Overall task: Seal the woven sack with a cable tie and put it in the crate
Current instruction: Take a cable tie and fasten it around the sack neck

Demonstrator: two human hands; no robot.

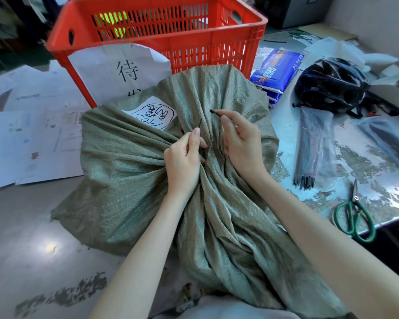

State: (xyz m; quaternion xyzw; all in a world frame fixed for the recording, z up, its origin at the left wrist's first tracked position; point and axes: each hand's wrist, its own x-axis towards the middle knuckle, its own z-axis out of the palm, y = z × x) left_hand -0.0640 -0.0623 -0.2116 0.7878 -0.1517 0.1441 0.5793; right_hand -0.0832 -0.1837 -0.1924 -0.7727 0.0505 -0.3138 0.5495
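Note:
A grey-green woven sack (pixel 129 162) with a white handwritten label lies on the table in front of me, its neck gathered into folds at the middle. My left hand (pixel 184 157) pinches the thin tail end of a black cable tie (pixel 213 112) at the bunched neck. My right hand (pixel 240 139) holds the tie's head end between thumb and forefinger, its square head poking up. The tie's middle is hidden under the folds. The red slatted crate (pixel 217 49) stands just behind the sack, with a white paper sign hanging on its front.
A bag of black cable ties (pixel 313 146) and green-handled scissors (pixel 355 217) lie on the table to the right. A black helmet (pixel 332 86) and blue packets (pixel 279 70) sit at the back right. Papers (pixel 32 143) are spread at the left.

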